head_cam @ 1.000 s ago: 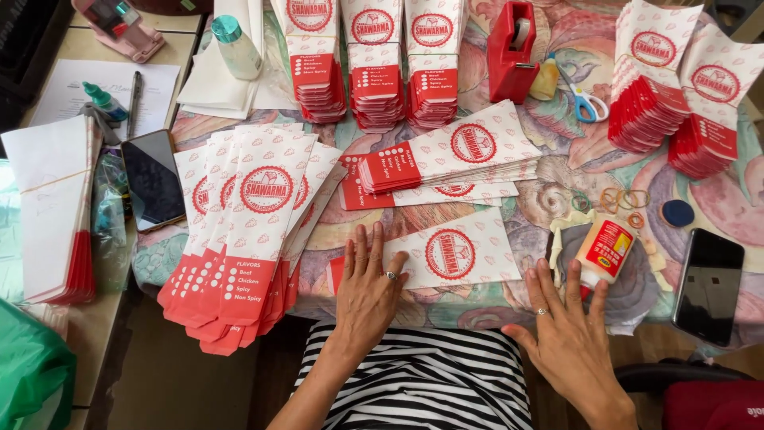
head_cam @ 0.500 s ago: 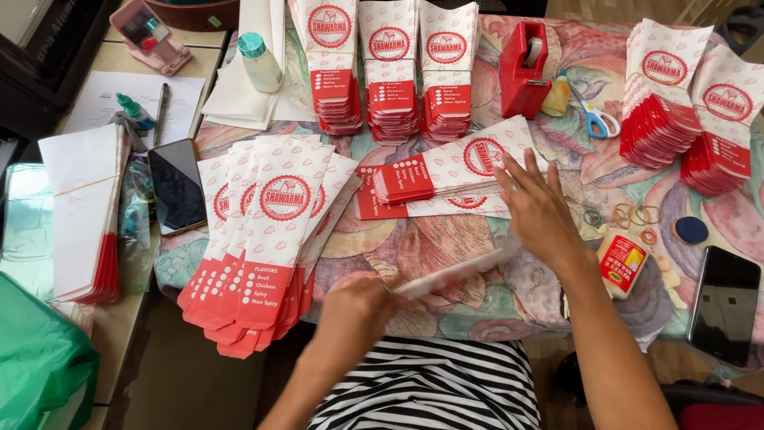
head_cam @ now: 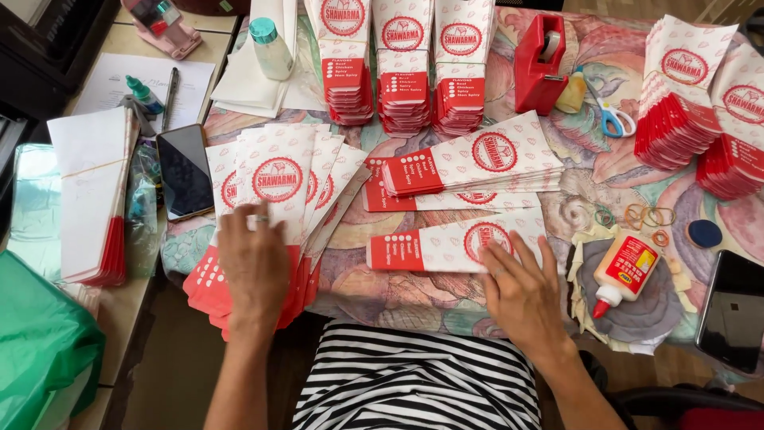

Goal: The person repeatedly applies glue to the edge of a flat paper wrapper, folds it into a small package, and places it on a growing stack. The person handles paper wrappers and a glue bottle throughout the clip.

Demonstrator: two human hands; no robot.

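Paper sleeve [head_cam: 458, 245] lay lengthwise left-right on counter [head_cam: 374, 291]; right hand [head_cam: 521, 296] flat, open on it; left hand [head_cam: 253, 267] open on fanned pile [head_cam: 278, 183].

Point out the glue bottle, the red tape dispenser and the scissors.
glue bottle [head_cam: 625, 268], head view, on its red label.
red tape dispenser [head_cam: 538, 70], head view, on its red side wall.
scissors [head_cam: 613, 121], head view, on the blue handle.
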